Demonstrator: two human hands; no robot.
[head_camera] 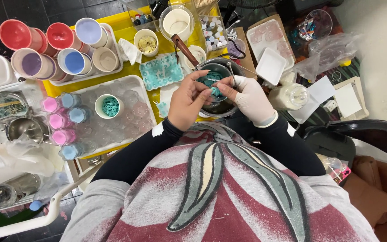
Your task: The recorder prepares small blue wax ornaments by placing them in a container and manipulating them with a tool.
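The left hand [188, 101] and the gloved right hand [251, 97] meet over the dark metal pot [220, 107]. Their fingertips pinch a small teal piece [215, 92] from both sides. Each hand is just as near. More teal bits lie right behind the fingers. The pot rim rings them closely.

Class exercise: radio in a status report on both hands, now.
Left hand bare, right hand gloved, both pinching small teal piece. Over metal pot. Nothing between them.
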